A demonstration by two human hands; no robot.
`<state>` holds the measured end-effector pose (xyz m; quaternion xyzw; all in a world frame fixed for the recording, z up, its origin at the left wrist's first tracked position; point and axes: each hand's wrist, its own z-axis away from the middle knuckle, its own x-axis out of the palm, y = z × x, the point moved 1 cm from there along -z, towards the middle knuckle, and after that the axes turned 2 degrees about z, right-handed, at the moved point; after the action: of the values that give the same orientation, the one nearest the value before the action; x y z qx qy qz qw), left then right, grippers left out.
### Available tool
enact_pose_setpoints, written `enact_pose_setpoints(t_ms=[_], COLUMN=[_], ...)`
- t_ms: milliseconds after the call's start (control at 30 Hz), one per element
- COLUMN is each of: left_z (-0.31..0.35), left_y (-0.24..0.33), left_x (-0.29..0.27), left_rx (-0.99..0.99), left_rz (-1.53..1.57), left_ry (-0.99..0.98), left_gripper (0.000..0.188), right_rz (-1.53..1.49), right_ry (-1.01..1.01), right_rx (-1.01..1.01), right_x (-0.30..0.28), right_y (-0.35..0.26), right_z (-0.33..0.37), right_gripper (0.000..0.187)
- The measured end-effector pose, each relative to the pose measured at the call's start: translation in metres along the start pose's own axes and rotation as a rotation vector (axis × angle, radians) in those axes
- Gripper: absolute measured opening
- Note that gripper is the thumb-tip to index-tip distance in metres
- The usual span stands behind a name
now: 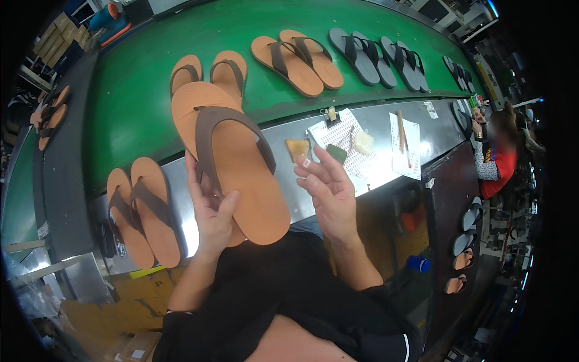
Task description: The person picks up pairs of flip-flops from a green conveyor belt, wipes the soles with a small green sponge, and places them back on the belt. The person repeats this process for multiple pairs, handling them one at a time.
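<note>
My left hand (212, 218) is closed on a tan flip-flop (256, 196) with a wide brown strap, thumb on the footbed and fingers underneath. The flip-flop is tilted up in front of me, and the edge of another tan sole shows behind it. My right hand (332, 196) is raised to the right of the flip-flop, fingers apart and slightly bent. A small white patch (306, 163) shows at one fingertip; I cannot tell if it is a sticker or a wrap. Beyond that hand lie a yellowish block (297, 149) and a dark green piece (336, 154).
Pairs of tan flip-flops (298, 69) and grey flip-flops (362, 60) line the green belt (145, 78). Another tan pair (155, 211) rests left on the metal ledge (377, 120), which also bears clipped papers (341, 128) and a pen (408, 151). A co-worker (497, 157) is far right.
</note>
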<state>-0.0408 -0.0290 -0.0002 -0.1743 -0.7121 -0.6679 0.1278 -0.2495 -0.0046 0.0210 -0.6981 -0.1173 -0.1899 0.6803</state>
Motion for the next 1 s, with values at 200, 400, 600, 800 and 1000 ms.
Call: enact_pose_setpoints(t_ms=[200,400,600,800,1000], left_z=[0.005,0.01,0.024,0.028,0.019], left_y=[-0.006,-0.01,-0.031,-0.033,-0.033], left_x=[0.009,0.008,0.004,-0.002,0.012], left_rx=[0.148,0.218,0.358,0.377,0.414], left_rz=[-0.028,-0.15,-0.306,-0.337,-0.263], left_ry=[-0.021,-0.082,-0.079,-0.091,-0.143], left_gripper=[0.1,0.108,0.114,0.117,0.104], right_rz=[0.051,0.43,0.63,0.611,0.508], right_ry=[0.081,0.049,0.177,0.202,0.217], right_rx=[-0.099,-0.257,-0.298,-0.367,-0.281], right_x=[0.014,0.032,0.047,0.047,0.047], right_y=[0.017,0.019,0.03,0.038,0.029], right_z=[-0.003,-0.012,-0.017,-0.018,-0.014], right_gripper=[0.018,0.015,0.016,0.017,0.019])
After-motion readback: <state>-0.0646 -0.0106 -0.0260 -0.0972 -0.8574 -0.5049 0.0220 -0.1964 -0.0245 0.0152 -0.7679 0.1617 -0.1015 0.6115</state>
